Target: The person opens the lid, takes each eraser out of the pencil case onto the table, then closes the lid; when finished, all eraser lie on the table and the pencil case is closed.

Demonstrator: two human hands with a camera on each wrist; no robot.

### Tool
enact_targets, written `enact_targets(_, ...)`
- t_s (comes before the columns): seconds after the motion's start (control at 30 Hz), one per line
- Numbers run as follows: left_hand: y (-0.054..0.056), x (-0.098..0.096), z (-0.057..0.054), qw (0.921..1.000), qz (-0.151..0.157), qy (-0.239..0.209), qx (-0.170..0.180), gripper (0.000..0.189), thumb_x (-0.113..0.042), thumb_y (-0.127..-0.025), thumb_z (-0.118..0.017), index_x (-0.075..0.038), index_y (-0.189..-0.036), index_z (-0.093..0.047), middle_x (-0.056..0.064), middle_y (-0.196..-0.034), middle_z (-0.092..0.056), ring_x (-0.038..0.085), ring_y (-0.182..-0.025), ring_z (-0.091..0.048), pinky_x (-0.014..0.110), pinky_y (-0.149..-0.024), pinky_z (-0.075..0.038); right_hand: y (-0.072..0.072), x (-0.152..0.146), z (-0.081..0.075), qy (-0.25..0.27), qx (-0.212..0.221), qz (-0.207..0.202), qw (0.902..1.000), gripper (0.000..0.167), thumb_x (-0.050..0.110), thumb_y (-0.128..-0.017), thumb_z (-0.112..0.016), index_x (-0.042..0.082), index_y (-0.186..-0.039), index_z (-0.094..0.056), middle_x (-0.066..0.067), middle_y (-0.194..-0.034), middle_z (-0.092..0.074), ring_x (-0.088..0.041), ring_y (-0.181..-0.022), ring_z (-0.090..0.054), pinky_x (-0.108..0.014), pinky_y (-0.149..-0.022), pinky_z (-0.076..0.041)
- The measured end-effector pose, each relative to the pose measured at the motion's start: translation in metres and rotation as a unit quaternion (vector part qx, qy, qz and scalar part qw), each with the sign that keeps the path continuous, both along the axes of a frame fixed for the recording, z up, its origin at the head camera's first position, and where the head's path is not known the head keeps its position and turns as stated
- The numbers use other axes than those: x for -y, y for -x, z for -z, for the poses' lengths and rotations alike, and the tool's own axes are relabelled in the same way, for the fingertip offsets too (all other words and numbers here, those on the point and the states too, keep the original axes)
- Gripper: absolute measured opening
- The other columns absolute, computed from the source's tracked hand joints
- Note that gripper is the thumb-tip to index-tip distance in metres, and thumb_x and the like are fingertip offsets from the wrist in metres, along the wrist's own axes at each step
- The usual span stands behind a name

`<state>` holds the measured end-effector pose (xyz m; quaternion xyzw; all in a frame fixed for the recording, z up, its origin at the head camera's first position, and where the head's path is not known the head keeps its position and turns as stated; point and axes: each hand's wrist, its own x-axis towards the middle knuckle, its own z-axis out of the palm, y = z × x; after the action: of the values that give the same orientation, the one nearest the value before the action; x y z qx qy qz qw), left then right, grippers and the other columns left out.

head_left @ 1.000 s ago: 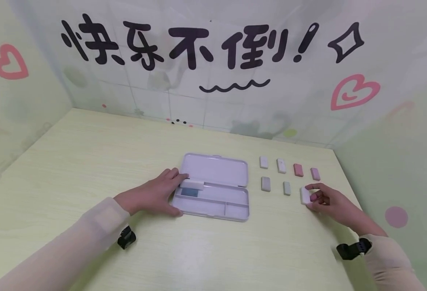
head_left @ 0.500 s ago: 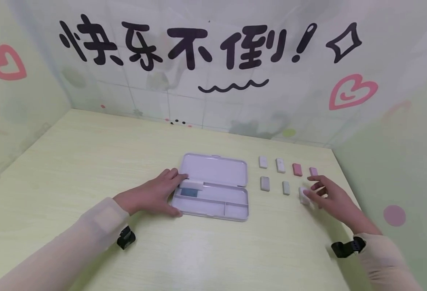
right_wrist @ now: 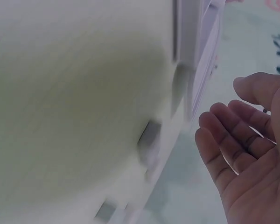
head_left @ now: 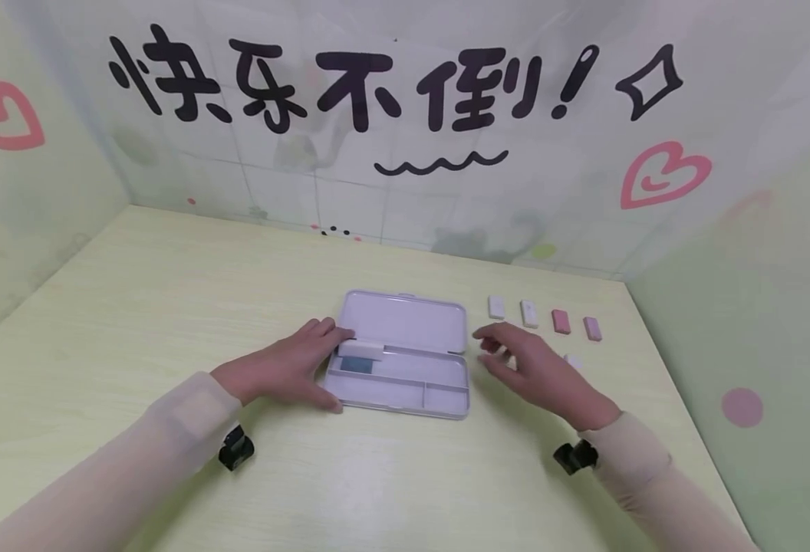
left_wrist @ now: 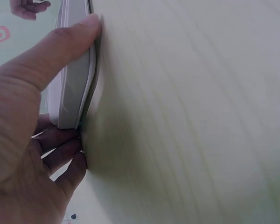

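A lavender pencil case (head_left: 405, 322) lies with its lid folded back on the table. In its rear compartment, at the left end, are a white eraser (head_left: 360, 350) and a blue-grey block (head_left: 357, 365). My left hand (head_left: 288, 366) holds the case's left end, its thumb (left_wrist: 60, 46) along the front side and the fingers round the back. My right hand (head_left: 536, 372) hovers just right of the case, fingers loosely bent and holding nothing, as its palm shows in the right wrist view. A grey eraser (right_wrist: 150, 142) stands below it there.
Right of the case lies a back row of small erasers: two white (head_left: 496, 307), one red (head_left: 561, 321) and one pink-purple (head_left: 592, 329). A white eraser (head_left: 574, 360) peeks out behind my right hand. Printed walls (head_left: 405, 192) enclose the table's back and sides.
My right hand has let go of the white eraser at the far right and moved left toward the case, now covering the nearer grey erasers. My left hand has stayed on the case.
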<state>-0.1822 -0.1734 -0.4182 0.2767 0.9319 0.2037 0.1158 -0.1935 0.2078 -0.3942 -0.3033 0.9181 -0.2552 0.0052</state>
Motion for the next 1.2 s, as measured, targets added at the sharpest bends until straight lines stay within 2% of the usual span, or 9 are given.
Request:
enact_targets(0.2,0.000,0.000,-0.003,1.0000,0.003,-0.009,0.003,0.105,-0.048,-0.074,-0.092,-0.003,-0.154,-0.043,0.006,-0.127,-0.052,0.024,-0.118,-0.045,0.045,-0.103,-0.049,0.010,0.044,-0.003,-0.010,-0.004,-0.047,0.9988,0.032,0.013,-0.102,-0.066,0.003,-0.132,-0.065,-0.010,-0.123,-0.072,-0.022,-0.111,-0.069,-0.043,-0.096,-0.058)
enact_targets(0.47,0.004,0.001,-0.003,1.0000,-0.002,-0.004,0.009,0.107,-0.051,-0.071,-0.093,-0.005,-0.154,-0.044,0.005,-0.126,-0.052,0.023,-0.117,-0.045,0.043,-0.102,-0.049,0.022,0.095,-0.002,-0.055,0.014,-0.109,0.9924,0.034,0.014,-0.103,-0.064,0.006,-0.136,-0.064,-0.009,-0.125,-0.071,-0.022,-0.117,-0.067,-0.041,-0.105,-0.055)
enact_targets(0.67,0.005,0.002,0.000,0.9999,0.000,-0.006,0.010,0.105,-0.050,-0.071,-0.093,-0.005,-0.153,-0.045,0.003,-0.124,-0.051,0.022,-0.116,-0.044,0.042,-0.100,-0.048,0.021,0.127,-0.002,-0.094,0.014,-0.158,0.9829,0.043,0.012,-0.104,-0.062,0.006,-0.146,-0.058,-0.008,-0.142,-0.065,-0.022,-0.135,-0.060,-0.038,-0.116,-0.047)
enact_targets(0.8,0.004,0.003,0.001,0.9999,0.006,-0.014,0.008,0.102,-0.050,-0.072,-0.093,-0.006,-0.151,-0.046,0.002,-0.124,-0.051,0.021,-0.115,-0.044,0.042,-0.100,-0.048,0.017,0.140,-0.002,-0.109,0.009,-0.183,0.9771,0.047,0.009,-0.105,-0.059,0.006,-0.151,-0.053,-0.008,-0.146,-0.064,-0.022,-0.140,-0.057,-0.037,-0.119,-0.044)
enact_targets(1.03,0.003,0.002,-0.001,0.9996,0.012,-0.023,0.006,0.099,-0.049,-0.073,-0.093,-0.006,-0.149,-0.048,0.003,-0.127,-0.052,0.021,-0.115,-0.044,0.043,-0.102,-0.047,0.013,0.147,0.002,-0.137,-0.026,-0.175,0.9747,0.048,0.006,-0.105,-0.058,0.011,-0.153,-0.053,-0.006,-0.140,-0.065,-0.020,-0.132,-0.059,-0.033,-0.115,-0.048)
enact_targets(1.2,0.003,0.001,0.000,0.9995,0.017,-0.027,0.002,0.100,-0.051,-0.073,-0.093,-0.004,-0.149,-0.048,0.003,-0.125,-0.051,0.021,-0.115,-0.044,0.043,-0.101,-0.047,0.012,0.149,0.003,-0.170,-0.069,-0.178,0.9668,0.052,0.004,-0.103,-0.058,0.018,-0.153,-0.053,-0.004,-0.116,-0.066,-0.016,-0.106,-0.060,-0.027,-0.097,-0.054)
